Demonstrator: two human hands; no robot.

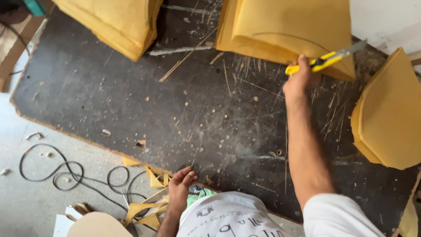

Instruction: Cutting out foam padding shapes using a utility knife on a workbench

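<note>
My right hand (300,78) reaches across a scarred dark workboard (131,96) and grips a yellow utility knife (326,60). Its blade lies against the lower edge of a stack of yellow foam pieces (280,26) at the far side. My left hand (180,186) rests at the board's near edge, fingers loosely curled, holding nothing that I can see.
Another yellow foam stack (114,19) lies at the far left and a third (390,114) at the right edge. Foam offcuts (151,193) and a black cable (66,173) lie on the grey floor to the left. Thin slivers and crumbs litter the board.
</note>
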